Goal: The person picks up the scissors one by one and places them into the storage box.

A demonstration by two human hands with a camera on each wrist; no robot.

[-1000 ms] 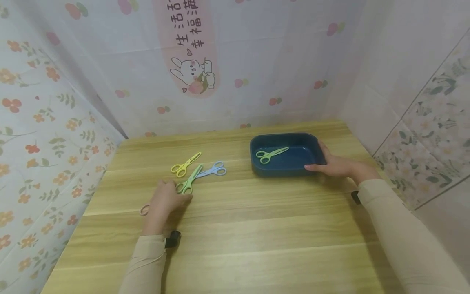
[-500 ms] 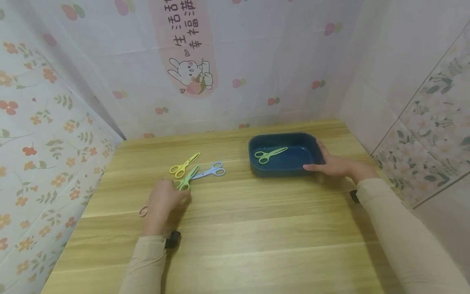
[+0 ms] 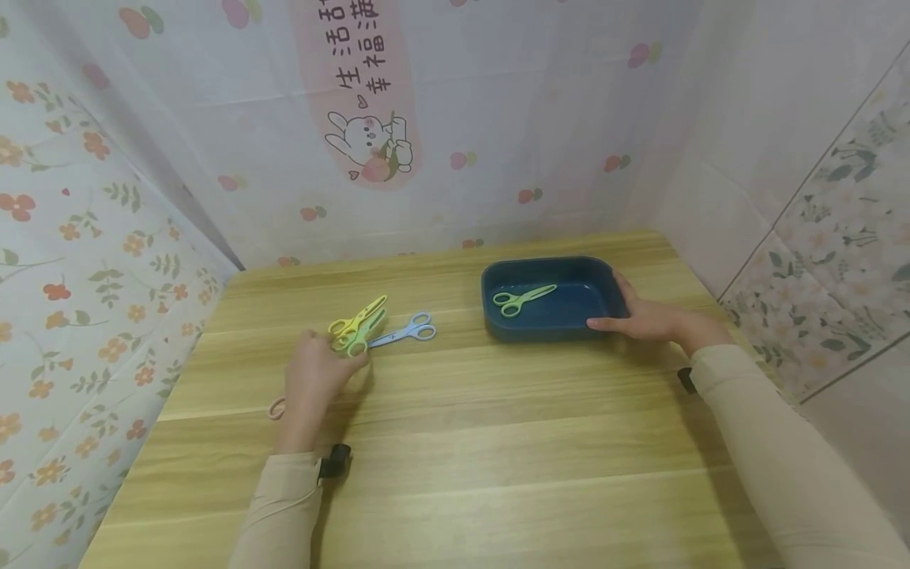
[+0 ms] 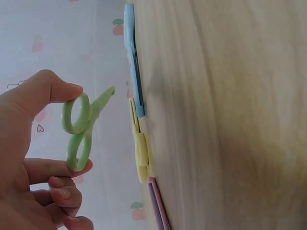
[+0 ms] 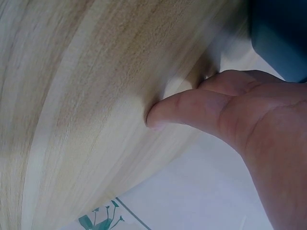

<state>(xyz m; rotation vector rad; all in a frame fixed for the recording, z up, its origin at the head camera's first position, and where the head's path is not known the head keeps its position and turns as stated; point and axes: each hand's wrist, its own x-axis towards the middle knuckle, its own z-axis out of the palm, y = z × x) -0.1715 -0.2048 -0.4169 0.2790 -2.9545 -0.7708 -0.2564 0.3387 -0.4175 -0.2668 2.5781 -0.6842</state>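
Pale fruit-printed cloth [image 3: 540, 118] hangs behind the wood-grain table [image 3: 498, 458]. Above the table's left part, raised off the surface, are green scissors [image 4: 88, 127], their two loops pinched between thumb and finger of the left hand [image 3: 315, 375]; its other fingers curl in close by. From the head, the green scissors overlap yellow scissors [image 3: 367, 311], which lie on the table, apart from them in the left wrist view. Just to the right lie light blue scissors [image 3: 411, 329], and pink scissors [image 3: 276, 408] are mostly hidden by the left wrist. Farther right, well apart, stands a dark blue box [image 3: 540, 335] with another green pair [image 3: 524, 299] lying inside, toward its left end. The right hand [image 3: 643, 318] grips the box's right end, thumb at the near wall, fingers around the end; whether a fingertip touches the table cannot be told. Both sleeves [image 3: 768, 435] are beige.
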